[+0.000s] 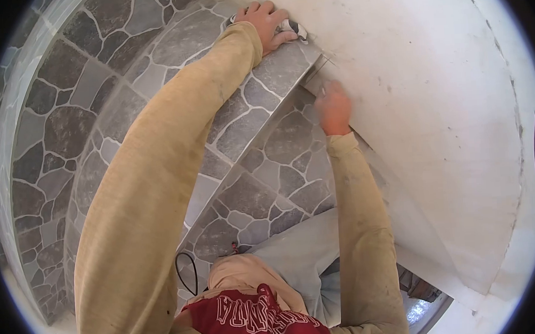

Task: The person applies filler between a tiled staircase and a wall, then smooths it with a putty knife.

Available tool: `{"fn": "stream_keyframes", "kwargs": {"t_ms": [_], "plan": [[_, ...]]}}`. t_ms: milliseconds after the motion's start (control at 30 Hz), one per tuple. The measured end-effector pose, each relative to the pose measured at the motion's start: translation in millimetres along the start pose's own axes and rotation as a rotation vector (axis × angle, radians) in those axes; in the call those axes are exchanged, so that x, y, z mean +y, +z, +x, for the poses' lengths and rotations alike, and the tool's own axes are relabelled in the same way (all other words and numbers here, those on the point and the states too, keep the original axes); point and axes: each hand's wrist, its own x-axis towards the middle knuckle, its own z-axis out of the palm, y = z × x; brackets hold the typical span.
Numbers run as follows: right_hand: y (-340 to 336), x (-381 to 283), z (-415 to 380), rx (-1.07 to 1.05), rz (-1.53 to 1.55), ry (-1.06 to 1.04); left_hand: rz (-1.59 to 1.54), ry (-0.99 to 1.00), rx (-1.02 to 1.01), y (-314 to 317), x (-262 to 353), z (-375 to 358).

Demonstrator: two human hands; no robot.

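My left hand (262,25) presses on the upper stair tread, closed over a crumpled black-and-white cloth (295,29) that pokes out beside the thumb and under the fingers. The tread (257,92) has a grey stone-pattern tile with pale lines and a thin straight edging (276,109). Lower down, my right hand (335,110) is curled at the corner where the riser (313,83) meets the white wall (422,116). Motion blurs its fingers; whatever they may hold is too smeared to make out.
More stone-pattern steps curve away on the left, bordered by a pale band (13,156). A lower tread (250,192) lies beneath my arms. A thin black loop (188,273) is by my leg. Dark items (420,289) show through a gap at lower right.
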Motion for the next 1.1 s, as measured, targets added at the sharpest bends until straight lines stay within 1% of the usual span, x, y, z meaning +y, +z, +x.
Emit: {"fn": "stream_keyframes", "kwargs": {"t_ms": [33, 67, 100, 167, 267, 400, 467, 600, 633, 700, 767, 800, 833, 867, 900, 967, 1100], "plan": [[6.9, 4.6, -10.3, -0.087, -0.014, 0.023, -0.001, 0.000, 0.004, 1.1, 2.2, -1.7], [4.9, -1.1, -4.0, -0.164, -0.025, 0.037, -0.002, -0.003, 0.005, -1.5, 2.6, -1.0], [3.7, -5.3, 2.8, -0.158, -0.020, 0.027, -0.002, -0.008, -0.003, -3.3, 0.9, -1.3], [-7.0, -17.4, 4.8, 0.095, 0.017, 0.047, -0.007, -0.004, 0.014, -3.3, -3.0, -0.7], [-27.1, -27.1, 24.4, 0.105, 0.050, 0.095, -0.027, 0.018, 0.034, 1.3, -0.5, -1.5], [-6.2, -15.4, 12.8, 0.069, 0.005, 0.057, -0.034, 0.020, 0.041, 0.7, -1.3, -2.1], [-0.5, -15.9, 7.4, -0.010, -0.028, 0.055, -0.030, 0.012, 0.030, 1.1, 1.2, -4.5], [-16.9, -20.4, 16.6, 0.028, 0.002, 0.090, -0.024, -0.001, 0.000, -2.3, 0.1, -0.7], [-23.2, -21.1, 20.2, 0.024, -0.011, 0.076, -0.027, -0.002, 0.001, -2.6, -0.1, 0.9], [-27.2, -21.2, 17.7, 0.014, -0.026, 0.071, -0.006, -0.033, -0.071, -1.2, 0.3, 2.4], [-25.3, -22.1, 19.8, 0.039, -0.017, -0.011, -0.013, -0.028, -0.068, -1.2, 0.1, 1.9], [-20.3, -22.9, 20.6, 0.038, -0.015, -0.012, -0.019, -0.025, -0.067, -1.7, -0.6, 0.2], [-13.8, -23.6, 18.2, 0.000, -0.041, 0.007, -0.020, -0.025, -0.074, -1.7, -0.2, -3.4], [-14.7, -25.7, 15.3, -0.036, -0.075, 0.030, -0.014, -0.014, -0.032, 0.0, 1.5, -5.3], [-16.6, -26.5, 18.1, -0.026, -0.081, 0.027, -0.002, -0.002, 0.025, -0.9, 1.0, -1.3], [-21.3, -31.5, 19.6, -0.073, -0.096, 0.100, -0.003, 0.002, 0.013, -2.4, 1.3, -2.0], [-27.8, -23.4, 21.3, -0.011, -0.003, 0.077, -0.009, -0.003, -0.002, 0.5, -0.8, -0.5]]}}
